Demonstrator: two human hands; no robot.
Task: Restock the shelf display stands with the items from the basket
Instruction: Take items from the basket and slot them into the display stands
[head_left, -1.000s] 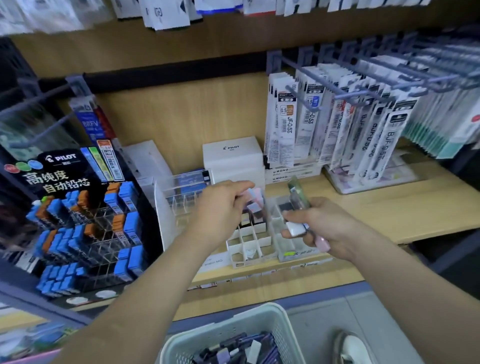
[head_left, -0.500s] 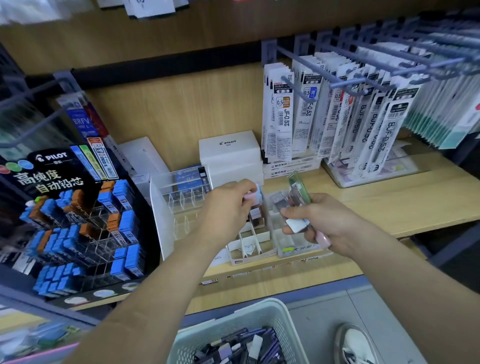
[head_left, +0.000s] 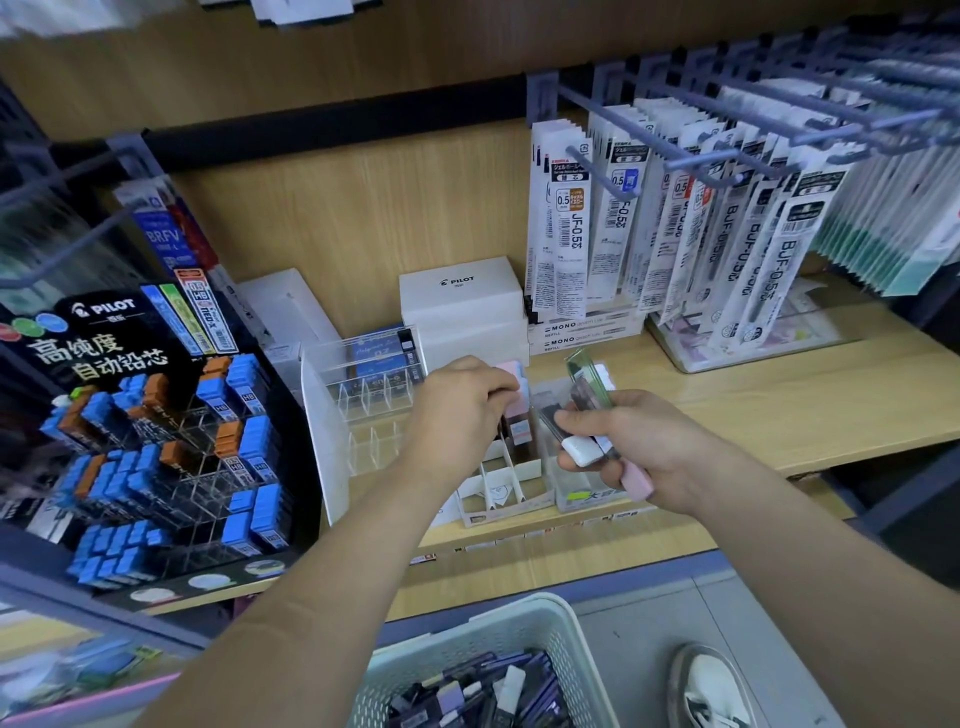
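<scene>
My left hand pinches a pink-capped lead case that stands in a slot of the white cardboard display stand on the wooden shelf. My right hand grips a bunch of lead cases just right of the stand: one green, one with a white cap, one with a pink cap. A clear plastic stand lies under my right hand. The white basket with several dark lead cases sits at the bottom, below both arms.
A black Pilot display full of blue and orange lead cases stands at the left. A clear acrylic divider stand and a white Pilot box sit behind my left hand. Refill packs hang on hooks at upper right.
My left hand has lifted slightly and now holds the pink-capped case at the white stand's back slot. My right hand keeps its bunch of cases almost still. The view has tilted down a little.
</scene>
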